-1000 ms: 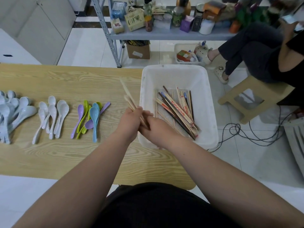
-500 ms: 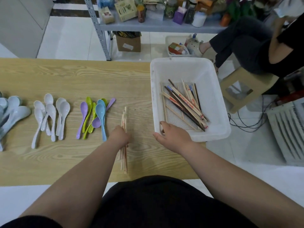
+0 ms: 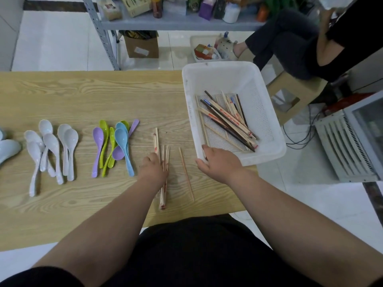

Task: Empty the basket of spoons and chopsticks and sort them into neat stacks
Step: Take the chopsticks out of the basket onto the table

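Observation:
The white basket (image 3: pixel 267 112) stands at the table's right end and holds several wooden and dark chopsticks (image 3: pixel 228 121). My right hand (image 3: pixel 217 164) grips its near left rim, thumb inside. My left hand (image 3: pixel 153 170) lies curled over a bundle of wooden chopsticks (image 3: pixel 164 191) that rests on the table and fans out slightly. One single chopstick (image 3: pixel 186 175) lies apart, just right of the bundle. Left of it are coloured spoons (image 3: pixel 116 146), then white spoons (image 3: pixel 51 150), then pale blue spoons (image 3: pixel 8 148) at the left edge.
The wooden table (image 3: pixel 93 96) ends just under the basket's right side. Beyond it are a metal shelf rack (image 3: pixel 176 23) with boxes and bottles, a seated person (image 3: pixel 310 44) on a stool, cables and a grey appliance (image 3: pixel 350 148) on the floor at right.
Both hands held the chopstick bundle together beside the basket. The left hand has since laid it on the table, one chopstick has rolled off right, and the right hand moved to the basket rim.

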